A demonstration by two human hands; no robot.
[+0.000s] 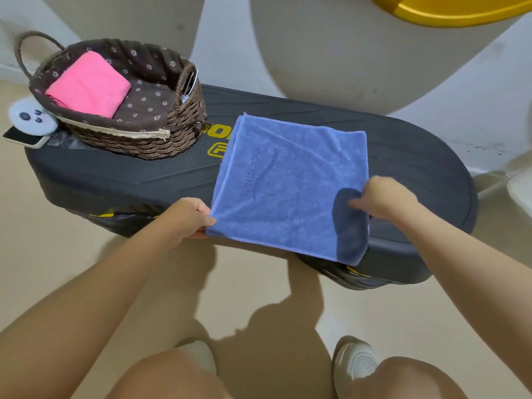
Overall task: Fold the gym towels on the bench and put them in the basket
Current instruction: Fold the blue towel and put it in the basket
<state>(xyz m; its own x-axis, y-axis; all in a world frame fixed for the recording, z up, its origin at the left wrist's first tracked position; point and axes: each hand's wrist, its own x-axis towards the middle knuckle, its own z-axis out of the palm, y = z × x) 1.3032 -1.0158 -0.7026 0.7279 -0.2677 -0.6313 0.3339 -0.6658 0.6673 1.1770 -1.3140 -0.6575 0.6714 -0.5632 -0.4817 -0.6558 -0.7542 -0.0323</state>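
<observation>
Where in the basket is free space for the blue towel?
Free: the right half of the basket, on the liner between the pink towel and the right handle. Crowded: the left half, under the pink towel.

A blue towel (288,182) is lying spread on the black bench (417,168), its near edge overhanging. The left hand (187,218) is pinching its near left corner; the right hand (383,198) is gripping its right edge. A pink towel (89,83) is sitting folded in the basket (138,139).

Blue towel (290,185), pink towel (89,83), brown flower-print basket (138,139), black bench (403,145)
</observation>
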